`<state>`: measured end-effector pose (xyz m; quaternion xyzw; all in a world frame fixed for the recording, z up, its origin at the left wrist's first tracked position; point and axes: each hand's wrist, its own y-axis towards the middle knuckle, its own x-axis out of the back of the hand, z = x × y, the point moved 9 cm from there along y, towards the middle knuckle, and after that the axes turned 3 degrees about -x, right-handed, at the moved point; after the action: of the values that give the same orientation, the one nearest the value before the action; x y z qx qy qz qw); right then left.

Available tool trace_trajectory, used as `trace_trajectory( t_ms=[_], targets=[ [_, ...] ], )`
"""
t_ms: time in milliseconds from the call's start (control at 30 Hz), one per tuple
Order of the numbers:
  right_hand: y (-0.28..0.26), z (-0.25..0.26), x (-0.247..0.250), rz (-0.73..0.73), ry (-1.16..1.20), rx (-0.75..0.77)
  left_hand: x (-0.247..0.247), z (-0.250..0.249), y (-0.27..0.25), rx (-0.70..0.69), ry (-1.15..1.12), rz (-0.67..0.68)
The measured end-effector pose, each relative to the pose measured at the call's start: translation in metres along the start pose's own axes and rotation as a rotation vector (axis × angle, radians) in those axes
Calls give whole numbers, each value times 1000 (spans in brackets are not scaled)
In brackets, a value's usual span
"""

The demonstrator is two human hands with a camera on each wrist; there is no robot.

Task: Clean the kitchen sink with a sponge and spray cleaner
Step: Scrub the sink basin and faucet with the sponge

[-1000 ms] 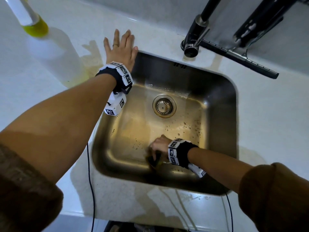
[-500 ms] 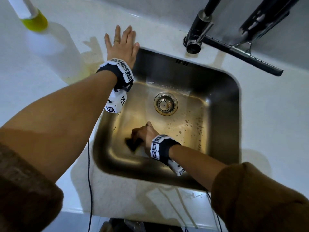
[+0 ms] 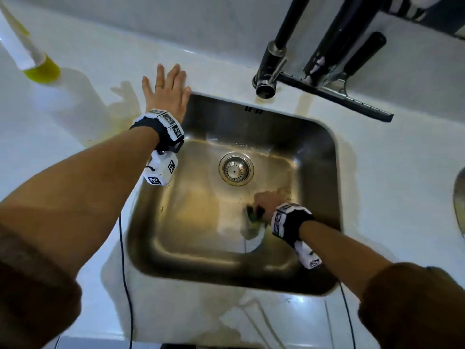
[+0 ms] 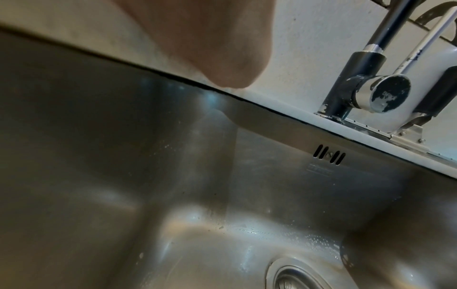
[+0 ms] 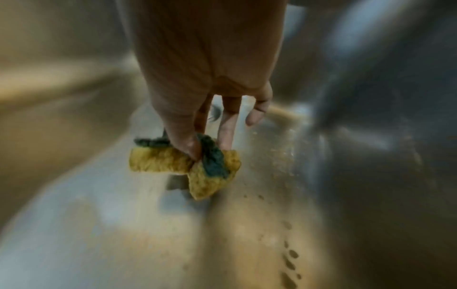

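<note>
The steel sink (image 3: 324, 157) is set into a white counter, with a round drain (image 3: 236, 168) at the back of its floor. My right hand (image 3: 266, 201) is down in the basin, right of centre, and grips a folded yellow sponge with a green scrub face (image 5: 197, 166), also seen as the sponge (image 3: 253, 215) pressed on the sink floor. My left hand (image 3: 167, 93) lies flat with straight fingers on the counter at the sink's back left corner. A spray bottle (image 3: 37, 66) with a yellow collar stands on the counter at the far left.
A black tap (image 3: 270, 71) rises behind the sink, with a squeegee (image 3: 334, 96) lying beside it. Brown specks (image 5: 289, 260) dot the wet sink floor to the right. A cable (image 3: 124, 273) hangs over the counter's front edge.
My right hand swept the sponge from the front centre to the left, then back to the right of the sink floor. The left hand stayed flat on the counter.
</note>
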<state>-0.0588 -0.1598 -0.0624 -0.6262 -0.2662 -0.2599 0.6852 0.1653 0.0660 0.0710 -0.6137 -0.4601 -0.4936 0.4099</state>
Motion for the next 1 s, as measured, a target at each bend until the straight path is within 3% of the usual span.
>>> trace_trajectory(
  t_ms=[100,167,300,367,433,533,633,700,767,933,1000],
  targets=[
    [-7,-37,46,-351,643,-109,1,1,0,6,35,19],
    [-20,-44,67,-486,973,-111,9,-6,-3,-19,70,-17],
    [-29,-28,93,-453,1294,8,26,-62,-28,-263,2,-158],
    [-28,-25,102,-451,1246,32,10,-102,-42,-431,-121,-73],
    [-22,-20,108,-423,1218,77,-20,-129,-55,-439,-337,158],
    [-20,-18,126,-453,1181,158,-69,-147,-71,-132,-645,489],
    [-25,-21,137,-472,1146,267,-99,-157,-81,85,-909,633],
    [-30,-29,139,-474,1061,268,-101,-164,-87,159,-1150,679],
    [-36,-50,145,-519,915,197,-106,-162,-89,187,-1196,688],
    [-79,-124,205,-979,605,37,-133,-126,-83,422,-1124,510],
    [-83,-152,214,-1044,489,-81,-139,-116,-86,465,-1079,445]
  ],
)
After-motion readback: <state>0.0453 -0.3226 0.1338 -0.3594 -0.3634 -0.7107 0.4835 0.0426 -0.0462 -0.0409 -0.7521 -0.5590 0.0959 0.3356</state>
